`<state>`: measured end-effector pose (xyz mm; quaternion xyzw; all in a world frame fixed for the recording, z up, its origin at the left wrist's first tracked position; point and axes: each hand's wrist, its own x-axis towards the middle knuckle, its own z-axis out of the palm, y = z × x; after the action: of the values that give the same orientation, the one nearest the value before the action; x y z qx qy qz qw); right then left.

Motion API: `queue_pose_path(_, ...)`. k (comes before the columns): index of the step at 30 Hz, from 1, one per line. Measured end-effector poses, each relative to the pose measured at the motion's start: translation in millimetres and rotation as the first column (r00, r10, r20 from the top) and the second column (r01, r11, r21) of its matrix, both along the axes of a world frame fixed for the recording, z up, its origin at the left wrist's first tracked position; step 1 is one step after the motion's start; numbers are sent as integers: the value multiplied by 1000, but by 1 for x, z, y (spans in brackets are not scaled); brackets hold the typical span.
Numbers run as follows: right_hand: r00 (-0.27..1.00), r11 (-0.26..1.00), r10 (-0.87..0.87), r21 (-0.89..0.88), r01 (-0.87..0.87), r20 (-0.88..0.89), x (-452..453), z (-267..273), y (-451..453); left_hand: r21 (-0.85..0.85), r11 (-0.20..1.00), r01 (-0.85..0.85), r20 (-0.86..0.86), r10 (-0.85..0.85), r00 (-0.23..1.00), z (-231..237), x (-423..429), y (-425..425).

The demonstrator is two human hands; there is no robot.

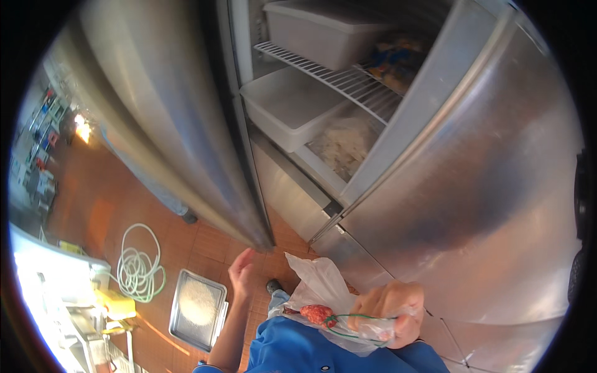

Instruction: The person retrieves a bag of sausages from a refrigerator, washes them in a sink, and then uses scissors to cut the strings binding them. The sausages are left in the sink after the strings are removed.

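Note:
A stainless steel refrigerator door [186, 116] stands open on the left. My left hand [242, 272] is at its lower edge; whether the fingers grip it cannot be told. My right hand [392, 312] is closed on the gathered top of a clear plastic bag [322, 279], before my blue shirt. Red minced-looking meat [318, 314] shows at the bag, beside a thin green tie [347, 333]. Inside the refrigerator, a lidded white plastic container [322, 32] rests on a wire shelf [326, 79]. Below it are another lidded container [294, 102] and a bag of pale food [347, 142].
A metal tray [198, 310] of pale grains stands on the left, near a coiled hose [140, 268] on the tiled floor [177, 252]. A closed steel door [447, 200] is at the right. Behind the open door, part of another person's leg [163, 193] shows.

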<state>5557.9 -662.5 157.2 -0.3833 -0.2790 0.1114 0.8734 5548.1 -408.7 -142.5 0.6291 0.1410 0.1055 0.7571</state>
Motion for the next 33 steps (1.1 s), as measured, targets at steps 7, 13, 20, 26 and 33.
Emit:
queue_pose_path(7, 996, 994, 65, 87, -60, -57, -19, -22, -57, -65, 882, 466, -75, -470, 880, 42, 97, -95)
queue_pose_path(13, 995, 995, 97, 14, -97, 8, -24, -32, -107, -238, 866, 439, -166, -482, 860, 46, 170, -183)
queue_pose_path(20, 997, 990, 77, -115, -76, 7, -36, -43, -133, 128, 988, 91, -110, -77, 991, 74, 170, -235)
queue_pose_path(26, 999, 996, 51, -72, -50, 10, -36, -41, -145, 445, 874, -198, 257, 87, 962, 99, 151, -251)
queue_pose_path(33, 998, 997, 49, -58, -51, -41, -31, -51, -144, 192, 953, 237, -306, -171, 936, -5, 31, -201)
